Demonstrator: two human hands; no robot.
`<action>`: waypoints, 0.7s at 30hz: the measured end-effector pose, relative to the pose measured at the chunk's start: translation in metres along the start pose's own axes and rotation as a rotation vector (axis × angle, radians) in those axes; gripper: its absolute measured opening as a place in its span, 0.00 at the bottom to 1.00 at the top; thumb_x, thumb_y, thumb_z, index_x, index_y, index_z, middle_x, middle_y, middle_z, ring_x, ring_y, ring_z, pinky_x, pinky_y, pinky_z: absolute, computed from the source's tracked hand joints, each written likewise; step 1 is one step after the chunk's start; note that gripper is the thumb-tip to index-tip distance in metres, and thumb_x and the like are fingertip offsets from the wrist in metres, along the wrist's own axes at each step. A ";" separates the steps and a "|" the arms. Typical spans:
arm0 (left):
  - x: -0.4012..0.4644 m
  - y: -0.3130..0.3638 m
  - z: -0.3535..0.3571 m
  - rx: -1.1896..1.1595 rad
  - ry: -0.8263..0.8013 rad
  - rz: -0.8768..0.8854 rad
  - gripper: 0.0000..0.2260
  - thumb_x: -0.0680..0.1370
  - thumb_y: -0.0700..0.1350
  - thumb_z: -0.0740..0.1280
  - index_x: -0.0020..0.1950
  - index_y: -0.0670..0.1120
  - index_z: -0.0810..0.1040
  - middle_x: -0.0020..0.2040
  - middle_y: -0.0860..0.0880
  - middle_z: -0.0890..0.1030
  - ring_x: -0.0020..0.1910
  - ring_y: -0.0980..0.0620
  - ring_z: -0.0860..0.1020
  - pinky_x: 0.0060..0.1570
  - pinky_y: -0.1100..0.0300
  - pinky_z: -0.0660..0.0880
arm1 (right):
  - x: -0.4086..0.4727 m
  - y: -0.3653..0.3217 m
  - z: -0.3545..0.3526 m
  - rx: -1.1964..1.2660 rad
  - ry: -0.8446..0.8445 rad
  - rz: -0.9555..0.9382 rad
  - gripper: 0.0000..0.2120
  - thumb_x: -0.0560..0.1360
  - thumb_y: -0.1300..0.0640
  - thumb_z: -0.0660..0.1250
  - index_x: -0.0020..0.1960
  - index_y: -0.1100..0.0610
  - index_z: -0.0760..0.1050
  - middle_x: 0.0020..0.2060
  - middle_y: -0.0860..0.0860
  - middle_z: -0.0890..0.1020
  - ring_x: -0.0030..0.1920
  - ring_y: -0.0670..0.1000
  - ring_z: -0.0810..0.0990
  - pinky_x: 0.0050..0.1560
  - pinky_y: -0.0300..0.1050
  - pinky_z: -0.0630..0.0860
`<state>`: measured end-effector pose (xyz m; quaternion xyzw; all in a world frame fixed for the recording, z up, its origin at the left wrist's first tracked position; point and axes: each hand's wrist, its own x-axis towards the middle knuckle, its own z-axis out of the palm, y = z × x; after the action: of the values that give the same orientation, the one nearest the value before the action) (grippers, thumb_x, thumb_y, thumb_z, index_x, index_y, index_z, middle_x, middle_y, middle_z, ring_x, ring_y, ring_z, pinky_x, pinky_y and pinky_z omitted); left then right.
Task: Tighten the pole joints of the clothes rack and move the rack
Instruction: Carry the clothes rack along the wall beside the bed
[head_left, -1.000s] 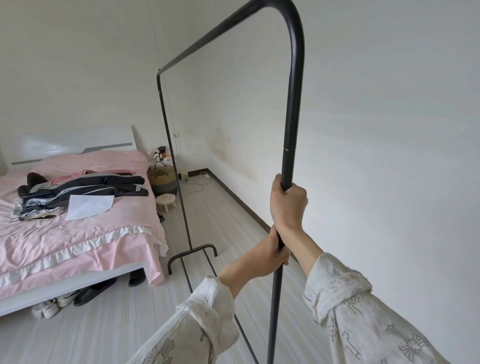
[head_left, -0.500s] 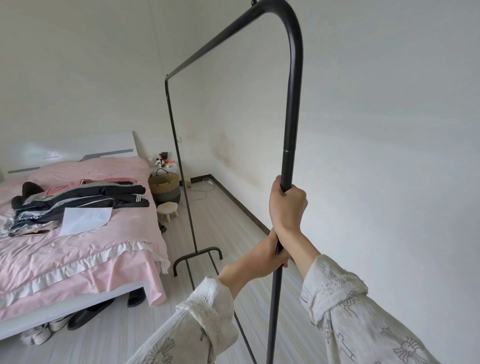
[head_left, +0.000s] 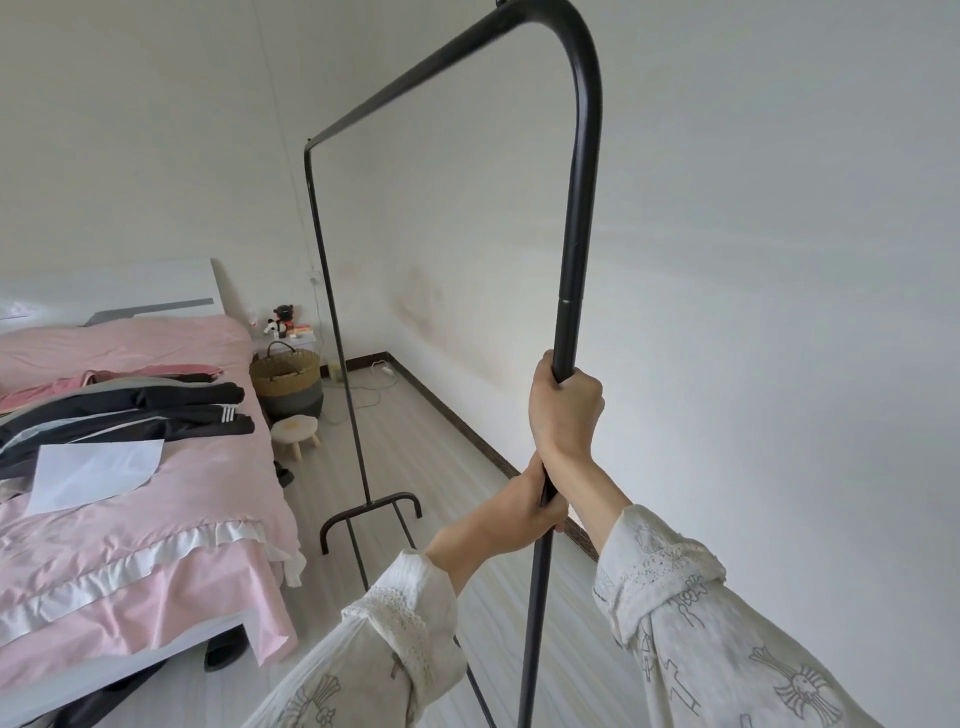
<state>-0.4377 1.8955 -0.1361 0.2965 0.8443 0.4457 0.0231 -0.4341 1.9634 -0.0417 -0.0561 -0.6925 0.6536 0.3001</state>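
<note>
Rack (head_left: 574, 218) front and centre: a black tubular clothes rack, standing on the pale plank floor (head_left: 415, 447) between the bed and the white wall (head_left: 753, 260), near upright right in front of the wearer. Right hand (head_left: 563, 410) is wrapped tight round that near pole just below the joint (head_left: 566, 300), a thin seam in the tube. Left hand (head_left: 524, 512) is clenched on the same pole directly beneath, the two hands touching. Looks like a twist-to-tighten grip, one hand bracing while the other turns, though that's a judgement only.

How will it handle? Thin hollow tube, so likely light, stiff along the poles but prone to wobble and rack sideways with its height. Painted metal could be slick, so a full-fist hold near the joint makes sense; for the move, one upright at mid-height should steer it, watching the far foot (head_left: 371, 512) so it doesn't catch the bed frill.

Outward now: far upright (head_left: 337, 332) rises from that curved foot close to the bed (head_left: 156, 509), pink-covered, with dark clothes (head_left: 130, 410) and a white sheet of paper (head_left: 93, 473) on top. Beyond, a woven basket (head_left: 285, 376), a small stool (head_left: 295, 434), and a cable (head_left: 374, 384) trailing on the floor by the skirting.
</note>
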 end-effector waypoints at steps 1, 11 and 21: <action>0.005 -0.007 -0.008 -0.008 -0.011 0.011 0.03 0.75 0.39 0.58 0.47 0.45 0.66 0.38 0.45 0.76 0.33 0.60 0.75 0.38 0.70 0.72 | 0.005 0.002 0.010 -0.001 0.009 0.003 0.23 0.75 0.54 0.60 0.23 0.54 0.57 0.17 0.46 0.63 0.20 0.50 0.61 0.25 0.41 0.60; 0.052 -0.083 -0.079 -0.033 -0.083 0.083 0.08 0.76 0.39 0.59 0.44 0.49 0.61 0.33 0.53 0.71 0.32 0.60 0.75 0.43 0.58 0.77 | 0.046 0.022 0.106 -0.056 0.110 0.009 0.23 0.75 0.54 0.60 0.24 0.55 0.56 0.19 0.48 0.61 0.20 0.49 0.60 0.24 0.41 0.59; 0.114 -0.124 -0.110 -0.070 -0.141 0.094 0.08 0.76 0.42 0.60 0.44 0.52 0.61 0.32 0.54 0.71 0.36 0.52 0.77 0.51 0.44 0.79 | 0.106 0.045 0.149 -0.070 0.163 0.000 0.23 0.75 0.55 0.60 0.24 0.54 0.57 0.18 0.48 0.62 0.16 0.46 0.60 0.17 0.34 0.58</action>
<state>-0.6244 1.8204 -0.1393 0.3654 0.8096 0.4537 0.0720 -0.6080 1.8895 -0.0422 -0.1197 -0.6881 0.6222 0.3535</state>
